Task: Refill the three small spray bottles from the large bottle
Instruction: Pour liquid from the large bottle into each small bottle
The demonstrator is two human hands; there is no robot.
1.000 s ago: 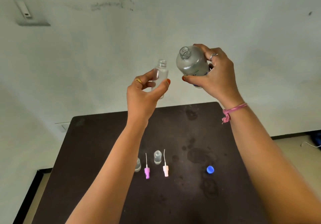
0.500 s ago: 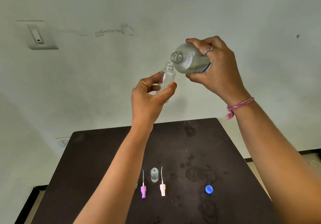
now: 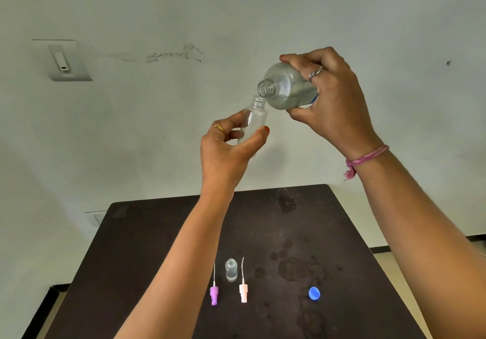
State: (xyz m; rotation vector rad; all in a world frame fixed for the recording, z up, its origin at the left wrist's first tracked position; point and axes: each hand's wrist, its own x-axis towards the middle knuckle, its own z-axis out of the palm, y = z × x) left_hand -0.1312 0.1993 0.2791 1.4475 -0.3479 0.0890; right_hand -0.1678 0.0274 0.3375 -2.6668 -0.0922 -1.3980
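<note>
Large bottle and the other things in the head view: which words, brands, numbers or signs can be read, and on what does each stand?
No text can be read.
Large bottle: a label with a blue edge shows beside the right hand, print too blurred and mostly covered.
Small spray bottle in the left hand: no print visible.
Wall switch plate: a dark mark, unreadable.

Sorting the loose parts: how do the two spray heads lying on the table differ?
The purple spray head lies left of the small bottle on the table; the pale pink spray head lies right of it. The purple one's dip tube looks straight; the pink one's curves at the tip. Both lie flat, tubes pointing away from the person.
</note>
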